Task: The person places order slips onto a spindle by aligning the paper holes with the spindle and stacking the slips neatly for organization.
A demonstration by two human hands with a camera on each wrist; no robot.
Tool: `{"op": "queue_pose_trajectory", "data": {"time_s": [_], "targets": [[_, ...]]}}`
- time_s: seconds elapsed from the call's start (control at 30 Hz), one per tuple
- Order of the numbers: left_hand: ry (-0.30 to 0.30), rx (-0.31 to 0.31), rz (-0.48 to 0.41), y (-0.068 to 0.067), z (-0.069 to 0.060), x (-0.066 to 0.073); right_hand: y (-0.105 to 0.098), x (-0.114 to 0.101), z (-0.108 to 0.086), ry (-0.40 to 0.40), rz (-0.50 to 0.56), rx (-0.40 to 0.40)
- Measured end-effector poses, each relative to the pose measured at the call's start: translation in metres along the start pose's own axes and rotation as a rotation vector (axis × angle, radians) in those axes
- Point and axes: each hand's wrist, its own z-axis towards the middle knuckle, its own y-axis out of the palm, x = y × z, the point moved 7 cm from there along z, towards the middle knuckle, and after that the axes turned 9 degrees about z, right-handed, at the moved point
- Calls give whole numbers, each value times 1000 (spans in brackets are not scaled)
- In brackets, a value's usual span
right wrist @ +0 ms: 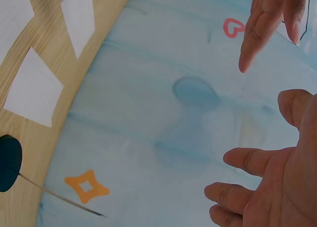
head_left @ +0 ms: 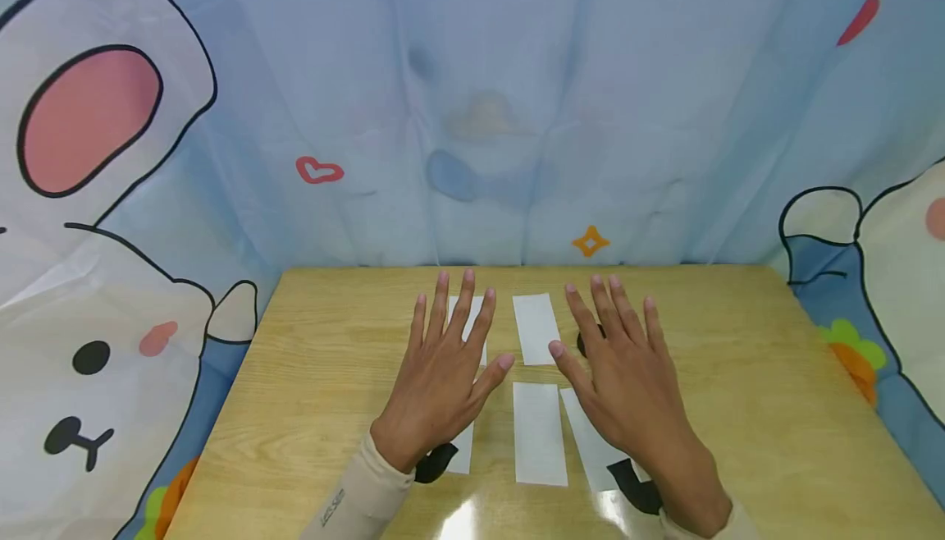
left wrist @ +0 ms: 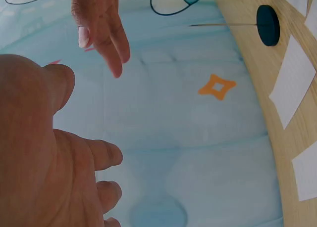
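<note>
Both hands hover over the wooden table with fingers straight and spread, backs toward the head camera, holding nothing. My left hand (head_left: 443,368) partly covers two white paper slips, one at the back (head_left: 476,318) and one nearer (head_left: 461,451). The right hand (head_left: 627,384) overlaps a slanted front slip (head_left: 591,446). Between the hands lie a back slip (head_left: 536,328) and a front slip (head_left: 540,433). Mostly hidden by the right fingers is a bill spike; the left wrist view shows its dark round base (left wrist: 268,25) with a thin upright metal pin (left wrist: 223,24).
The wooden table (head_left: 295,392) ends at a pale blue curtain (head_left: 502,72) printed with cartoon animals, hearts and an orange star (head_left: 591,241). Light glares off the table's near part. Each wrist has a dark piece beside it.
</note>
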Motion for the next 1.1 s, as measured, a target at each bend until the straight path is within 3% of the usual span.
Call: {"op": "queue_pose_trajectory", "data": {"time_s": [0.2,0.67,1.1], "targets": [[7,-33,-21,6,-2,4,-5,6,-7,18,24,13],[55,-31,-54,23,2,19,-21,24,-32,88,52,65],[96,-37,-94,45,7,31,-11,45,-59,152,59,97]]}}
